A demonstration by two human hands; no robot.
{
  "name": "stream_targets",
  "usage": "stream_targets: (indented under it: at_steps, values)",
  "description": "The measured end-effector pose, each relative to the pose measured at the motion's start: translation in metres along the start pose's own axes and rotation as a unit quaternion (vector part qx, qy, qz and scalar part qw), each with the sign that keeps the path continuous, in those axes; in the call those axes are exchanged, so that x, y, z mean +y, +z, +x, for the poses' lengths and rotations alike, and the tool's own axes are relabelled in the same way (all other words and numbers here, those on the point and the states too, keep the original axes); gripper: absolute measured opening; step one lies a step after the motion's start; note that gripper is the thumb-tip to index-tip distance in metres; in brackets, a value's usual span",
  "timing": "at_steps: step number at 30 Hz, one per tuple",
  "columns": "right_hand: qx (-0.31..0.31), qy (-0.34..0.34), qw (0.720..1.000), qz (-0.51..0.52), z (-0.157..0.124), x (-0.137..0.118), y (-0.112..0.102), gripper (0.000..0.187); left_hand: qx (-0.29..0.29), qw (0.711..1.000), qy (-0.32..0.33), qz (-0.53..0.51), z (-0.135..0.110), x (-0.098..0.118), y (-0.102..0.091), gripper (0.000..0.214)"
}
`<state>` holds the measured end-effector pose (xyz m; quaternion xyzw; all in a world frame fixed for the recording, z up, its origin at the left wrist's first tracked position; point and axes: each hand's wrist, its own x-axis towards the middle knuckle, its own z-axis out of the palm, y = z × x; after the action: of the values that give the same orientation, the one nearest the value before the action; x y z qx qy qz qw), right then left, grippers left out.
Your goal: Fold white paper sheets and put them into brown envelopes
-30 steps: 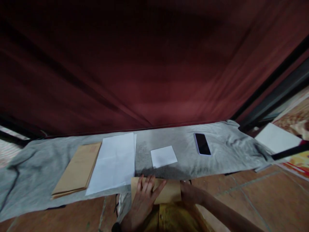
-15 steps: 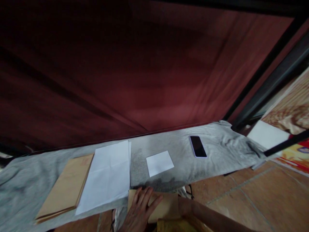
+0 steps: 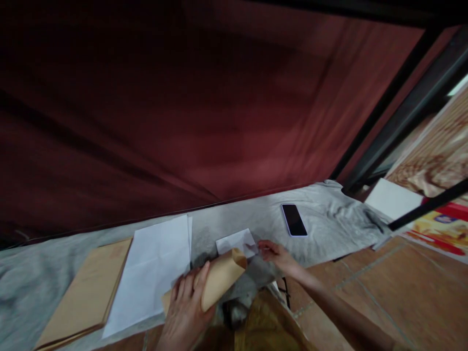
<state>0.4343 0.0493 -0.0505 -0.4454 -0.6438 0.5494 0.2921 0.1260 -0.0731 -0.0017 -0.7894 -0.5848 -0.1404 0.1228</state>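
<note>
My left hand [image 3: 188,304] is wrapped around a brown paper envelope [image 3: 223,280], which bows into a tube and gapes at its upper right end. Just beyond that end a small white sheet of paper [image 3: 237,239] lies on the grey cloth, partly covered by the envelope and its shadow. My right hand [image 3: 273,253] is beside the right edge of this sheet, fingers bent and slightly apart. Whether its fingertips touch the paper I cannot make out.
Large white sheets [image 3: 153,268] lie left of my hands on the grey cloth [image 3: 318,209], next to a stack of brown envelopes [image 3: 87,287]. A phone [image 3: 294,220] rests to the right. A dark red panel [image 3: 219,122] rises behind; floor tiles [image 3: 383,282] show at right.
My left hand has lifted the brown envelope from my lap, and it now curves open toward the small sheet. My right hand has left the envelope and moved up beside that sheet.
</note>
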Motion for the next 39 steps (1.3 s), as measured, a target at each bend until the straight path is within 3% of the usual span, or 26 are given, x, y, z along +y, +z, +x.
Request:
stream_targets:
  at_steps: [2, 4, 12, 18, 25, 29, 33, 39]
  values:
    - [0.106, 0.01, 0.993, -0.052, 0.017, 0.004, -0.005, 0.036, 0.016, 0.999, -0.027, -0.005, 0.0, -0.009, 0.0, 0.092]
    - [0.172, 0.016, 0.974, -0.146, 0.034, 0.005, -0.001, 0.035, 0.023, 0.999, -0.032, -0.005, 0.0, -0.013, 0.001, 0.094]
    - [0.217, 0.079, 0.924, -0.306, 0.068, -0.002, 0.045, 0.031, 0.036, 0.999, -0.037, 0.018, -0.007, -0.014, 0.007, 0.092]
    - [0.212, 0.072, 0.937, -0.267, 0.073, 0.0, 0.043, 0.02, 0.012, 0.996, -0.082, 0.018, -0.015, -0.019, 0.009, 0.092]
    - [0.194, 0.004, 0.965, -0.176, 0.058, -0.006, 0.016, 0.005, -0.006, 0.994, -0.108, 0.029, -0.021, -0.025, 0.014, 0.093]
    - [0.193, -0.032, 0.979, -0.063, 0.04, -0.01, -0.005, 0.02, -0.002, 0.994, -0.107, 0.028, -0.022, -0.026, 0.016, 0.093]
    - [0.187, 0.03, 0.978, 0.089, 0.03, -0.005, -0.014, 0.036, 0.002, 0.994, -0.106, 0.024, -0.023, -0.025, 0.019, 0.092]
    - [0.243, 0.067, 0.961, 0.113, 0.028, 0.012, -0.009, 0.045, -0.001, 0.995, -0.103, 0.016, -0.027, -0.022, 0.021, 0.09]
